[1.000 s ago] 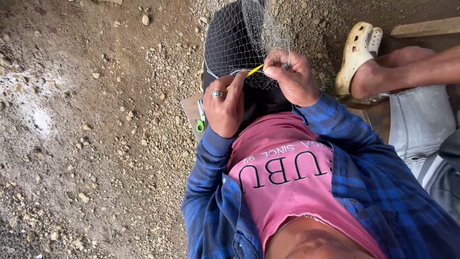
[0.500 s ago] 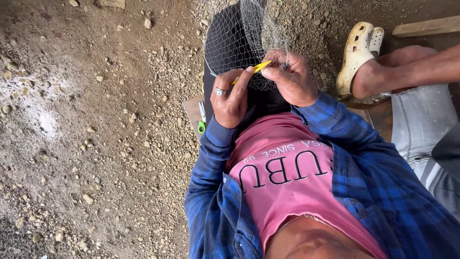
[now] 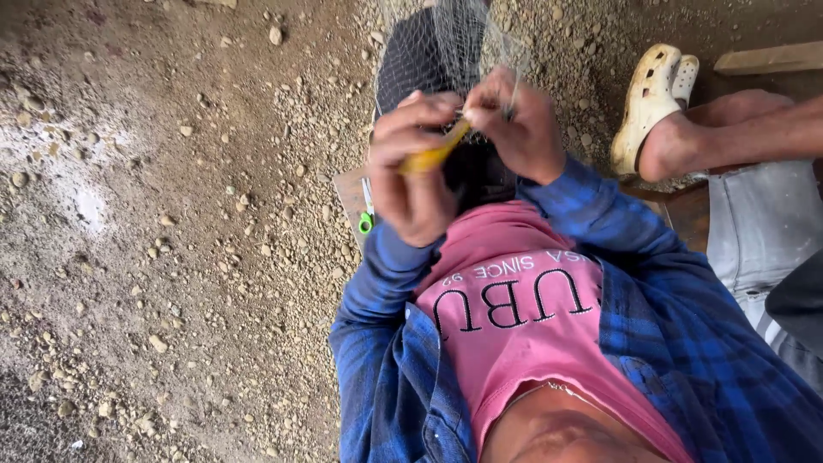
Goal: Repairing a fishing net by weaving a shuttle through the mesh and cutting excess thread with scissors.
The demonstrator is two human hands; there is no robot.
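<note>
My left hand (image 3: 413,176) is closed around a yellow netting needle (image 3: 434,154) and looks motion-blurred. My right hand (image 3: 517,129) pinches the fine grey fishing net (image 3: 439,50) just beside the needle's tip. The net hangs up and away from both hands over a dark patch of cloth. Both hands sit close together above my pink shirt and blue checked sleeves.
Green-handled scissors (image 3: 367,216) lie on a small wooden board (image 3: 349,190) left of my left wrist. Another person's bare foot (image 3: 716,129) and a cream clog (image 3: 649,101) are at the right, near a wooden plank (image 3: 769,58). Gravelly dirt ground (image 3: 171,240) fills the left.
My left hand has drawn the yellow needle down and toward me, closer to my right hand. The view has moved nearer to the hands.
</note>
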